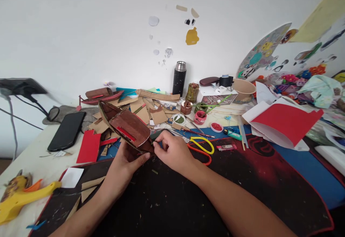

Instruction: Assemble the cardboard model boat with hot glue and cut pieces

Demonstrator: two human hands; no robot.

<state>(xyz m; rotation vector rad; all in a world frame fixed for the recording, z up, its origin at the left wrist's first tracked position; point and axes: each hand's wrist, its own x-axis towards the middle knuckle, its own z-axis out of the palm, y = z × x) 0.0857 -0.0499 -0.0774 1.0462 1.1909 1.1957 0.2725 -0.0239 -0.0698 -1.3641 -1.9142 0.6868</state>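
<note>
Clutter covers the table from edge to edge. At the near left lies a yellow glue gun, with a white paper square just to its right. Farther back on the left a black phone lies flat, and a red card piece lies to the right of it, just beside the dark work mat.

Near the middle, the left hand comes up from below and grips the underside of a brown cardboard boat model, fingers curled around its near end. The boat is held tilted above the mat, its far end pointing up and left, a red strip along its side. The right hand is closed at the boat's near tip, thumb and fingers pinching there; what they pinch is too small to tell.

Behind the hands lies a heap of cardboard scraps. A black flask stands upright by the wall. Right of the right hand lie yellow-handled scissors, then small paint pots. Far right, a folded red sheet rests on the table.
</note>
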